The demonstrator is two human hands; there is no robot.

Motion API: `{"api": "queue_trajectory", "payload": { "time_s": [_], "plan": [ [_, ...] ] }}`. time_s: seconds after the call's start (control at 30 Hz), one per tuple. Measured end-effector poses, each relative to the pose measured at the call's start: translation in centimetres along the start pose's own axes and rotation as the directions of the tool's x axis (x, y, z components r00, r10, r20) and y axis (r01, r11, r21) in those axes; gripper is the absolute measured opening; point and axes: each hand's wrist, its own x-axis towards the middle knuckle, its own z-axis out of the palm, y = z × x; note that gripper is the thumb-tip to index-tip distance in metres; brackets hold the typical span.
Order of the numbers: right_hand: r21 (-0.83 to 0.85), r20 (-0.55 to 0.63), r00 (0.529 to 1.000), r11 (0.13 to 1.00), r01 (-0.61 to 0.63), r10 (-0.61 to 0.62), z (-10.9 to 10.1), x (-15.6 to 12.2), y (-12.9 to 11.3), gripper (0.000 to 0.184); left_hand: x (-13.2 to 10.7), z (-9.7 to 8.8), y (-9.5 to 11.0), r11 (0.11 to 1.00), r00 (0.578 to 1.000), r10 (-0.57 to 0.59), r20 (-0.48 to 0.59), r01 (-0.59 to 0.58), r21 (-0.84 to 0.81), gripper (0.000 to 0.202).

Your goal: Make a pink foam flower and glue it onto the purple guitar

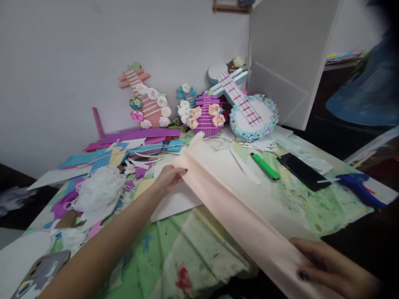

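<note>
A long strip of pale pink paper [227, 207] stretches slantwise over the table from the middle to the lower right, with a lengthwise fold or edge along it. My left hand [171, 177] pinches its far end between thumb and fingers. Toward the near end, my right hand [324, 263] grips the strip, thumb on top and fingers behind its far edge. White paper sheets [179, 201] lie beneath the far end. Whether the pink paper is one layer or several, I cannot tell.
Decorated paper guitars [205, 118] and a round banjo-like one [255, 116] lean at the wall. To the right lie a green marker [264, 166], a black phone [304, 171] and a blue glue gun [361, 189]. Tangled white string [101, 191], paper scraps [140, 132] and a grey phone [42, 274] fill the left.
</note>
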Motion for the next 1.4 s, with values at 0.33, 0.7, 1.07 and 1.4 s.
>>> {"api": "queue_trajectory", "payload": {
  "time_s": [0.33,0.7,1.07,1.4],
  "plan": [
    [0.090,0.238,0.971,0.995,-0.040,0.017,1.6,1.1,-8.5,0.043,-1.3,-6.0,-3.1,0.989,0.996,0.054,-0.075,-0.042,0.145,0.036],
    [-0.351,0.052,0.971,0.906,0.236,-0.233,1.6,6.4,-8.8,0.018,-1.6,-7.5,-2.9,0.607,0.971,0.236,-0.040,-0.115,0.787,0.040],
    [-0.510,0.093,0.987,0.845,0.157,-0.128,-2.3,6.6,-5.8,0.008,0.6,-6.1,0.3,0.083,0.985,0.171,0.026,-0.041,0.996,0.053],
    [-0.575,0.187,0.980,0.801,0.163,-0.065,-2.7,7.1,-7.1,0.012,6.4,-1.1,-1.1,0.466,0.938,0.347,-0.013,-0.160,0.870,0.032]
  ]
}}
